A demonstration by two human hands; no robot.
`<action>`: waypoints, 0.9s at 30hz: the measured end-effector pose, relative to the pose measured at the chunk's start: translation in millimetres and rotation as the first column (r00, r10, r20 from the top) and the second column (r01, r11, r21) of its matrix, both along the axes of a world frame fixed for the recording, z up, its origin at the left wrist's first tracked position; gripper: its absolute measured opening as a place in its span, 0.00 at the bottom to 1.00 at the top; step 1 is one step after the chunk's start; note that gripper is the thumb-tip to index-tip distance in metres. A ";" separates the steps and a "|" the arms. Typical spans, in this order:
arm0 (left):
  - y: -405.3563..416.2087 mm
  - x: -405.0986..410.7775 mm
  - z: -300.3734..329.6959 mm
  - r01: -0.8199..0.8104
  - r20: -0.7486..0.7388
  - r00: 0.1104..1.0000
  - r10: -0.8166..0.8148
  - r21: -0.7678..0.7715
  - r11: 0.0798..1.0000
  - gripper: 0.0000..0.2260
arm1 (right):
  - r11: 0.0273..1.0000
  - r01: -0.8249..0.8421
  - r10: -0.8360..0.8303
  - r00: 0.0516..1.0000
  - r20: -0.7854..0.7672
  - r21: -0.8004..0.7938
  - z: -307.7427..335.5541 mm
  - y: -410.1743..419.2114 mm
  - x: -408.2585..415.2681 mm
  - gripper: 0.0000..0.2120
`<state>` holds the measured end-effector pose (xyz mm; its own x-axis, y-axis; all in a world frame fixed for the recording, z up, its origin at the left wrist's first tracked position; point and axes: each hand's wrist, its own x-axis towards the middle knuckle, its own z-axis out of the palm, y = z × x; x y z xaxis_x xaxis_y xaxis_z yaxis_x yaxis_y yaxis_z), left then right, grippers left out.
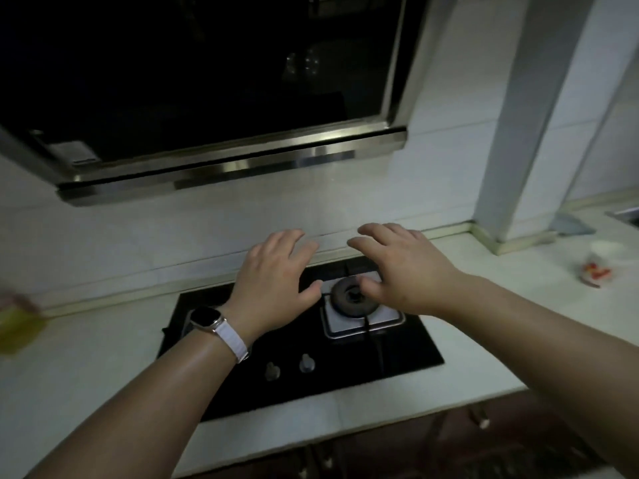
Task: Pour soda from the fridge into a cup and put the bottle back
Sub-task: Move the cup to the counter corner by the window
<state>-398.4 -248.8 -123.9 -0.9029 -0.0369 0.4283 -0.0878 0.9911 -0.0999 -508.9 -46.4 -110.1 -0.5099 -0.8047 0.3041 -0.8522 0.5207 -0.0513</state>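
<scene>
Soda bottle: not in view. No fridge is in view either, so the bottle's whereabouts cannot be told from here; by the task it would be in the fridge, outside the frame.

Left to right, the scene reads as follows. At the far left edge a blurred yellow-green object (17,328) lies on the pale countertop (103,357); what it is cannot be told. Above hangs a dark range hood (207,98) with a steel rim. Below it a black glass hob (345,375) is set into the countertop, with two knobs (290,367) near its front edge and one burner (352,299) in plain view.

The left hand (273,281), with a watch (207,319) on a white strap at the wrist, hovers palm down over the hob, fingers spread, holding nothing. The right hand (404,271) hovers just beside it over the burner, likewise spread and empty. The two hands are near each other but apart.

Further right a white pillar (525,133) stands against the tiled wall. Beyond it, on the countertop, sits a small white cup (600,264) with red marking, blurred, well apart from both hands. It may be the cup to fill; whether it holds anything cannot be told.

Assessment: no step appears done. Remaining: fetch the bottle from the fridge, open it, pour into the cup, return the bottle.
</scene>
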 end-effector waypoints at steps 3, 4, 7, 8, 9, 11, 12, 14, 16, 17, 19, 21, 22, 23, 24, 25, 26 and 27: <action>26.7 -41.4 -7.4 0.099 0.046 0.994 -0.099 0.004 0.995 0.25 | 0.995 0.100 -0.100 0.995 0.019 -0.007 -10.6 36.4 -20.9 0.28; 34.5 -55.3 -11.1 0.132 0.060 0.989 -0.132 0.005 0.991 0.25 | 0.991 0.136 -0.135 0.990 0.031 -0.009 -14.3 48.2 -26.7 0.28; 56.8 -97.2 -27.5 0.242 0.081 0.966 -0.245 0.050 0.969 0.25 | 0.968 0.251 -0.251 0.965 0.074 0.020 -27.6 81.5 -40.3 0.28; 65.4 -111.0 -33.7 0.274 0.093 0.956 -0.280 0.071 0.959 0.25 | 0.957 0.288 -0.290 0.953 0.089 0.040 -32.7 92.6 -44.5 0.28; 74.3 -124.7 -40.1 0.305 0.108 0.944 -0.313 0.088 0.948 0.26 | 0.944 0.325 -0.330 0.939 0.100 0.065 -37.3 103.5 -49.2 0.28; 92.7 -151.8 -53.3 0.371 0.136 0.913 -0.384 0.110 0.922 0.27 | 0.910 0.400 -0.410 0.906 0.104 0.108 -43.3 124.9 -58.8 0.28; 102.1 -165.2 -59.4 0.411 0.145 0.893 -0.425 0.119 0.904 0.27 | 0.890 0.440 -0.452 0.886 0.105 0.120 -44.5 135.1 -63.4 0.28; 119.9 -192.7 -66.4 0.483 0.152 0.851 -0.502 0.150 0.863 0.27 | 0.842 0.523 -0.537 0.837 0.111 0.130 -43.5 153.4 -72.0 0.28; 136.1 -218.6 -66.8 0.532 0.147 0.817 -0.558 0.178 0.827 0.28 | 0.795 0.588 -0.604 0.790 0.105 0.151 -40.5 168.4 -82.0 0.28; 143.2 -231.1 -66.2 0.559 0.138 0.800 -0.584 0.181 0.809 0.28 | 0.774 0.612 -0.630 0.771 0.094 0.161 -38.3 174.7 -87.2 0.28; 155.7 -254.4 -65.5 0.612 0.110 0.766 -0.633 0.177 0.771 0.27 | 0.733 0.659 -0.676 0.734 0.071 0.166 -32.8 184.9 -97.1 0.29; 165.8 -274.2 -66.8 0.645 0.092 0.740 -0.667 0.187 0.741 0.27 | 0.695 0.699 -0.715 0.697 0.058 0.165 -30.4 192.2 -103.3 0.29; 170.8 -283.1 -68.1 0.656 0.090 0.729 -0.679 0.191 0.730 0.27 | 0.681 0.713 -0.728 0.684 0.051 0.167 -30.6 195.6 -105.6 0.29; 176.3 -291.5 -69.5 0.670 0.093 0.714 -0.694 0.195 0.716 0.27 | 0.668 0.724 -0.739 0.672 0.045 0.171 -31.3 198.7 -107.2 0.29; 182.2 -298.5 -70.6 0.683 0.103 0.698 -0.708 0.199 0.703 0.27 | 0.656 0.734 -0.750 0.661 0.040 0.177 -32.0 201.8 -108.3 0.29; 188.6 -304.0 -71.8 0.694 0.114 0.683 -0.721 0.206 0.690 0.27 | 0.642 0.744 -0.761 0.648 0.036 0.185 -32.5 205.1 -109.1 0.29; 194.9 -308.3 -72.9 0.702 0.122 0.670 -0.732 0.216 0.679 0.27 | 0.626 0.756 -0.774 0.633 0.033 0.192 -33.0 209.0 -109.9 0.28; 201.6 -312.6 -74.0 0.709 0.128 0.658 -0.742 0.228 0.668 0.27 | 0.610 0.767 -0.786 0.618 0.027 0.196 -33.2 213.7 -111.2 0.28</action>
<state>-711.0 -47.2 -197.8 -0.7294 0.6198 0.2896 0.6699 0.7329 0.1185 -620.1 167.2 -143.3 -0.9846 -0.1210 0.1262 -0.1183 0.9926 0.0288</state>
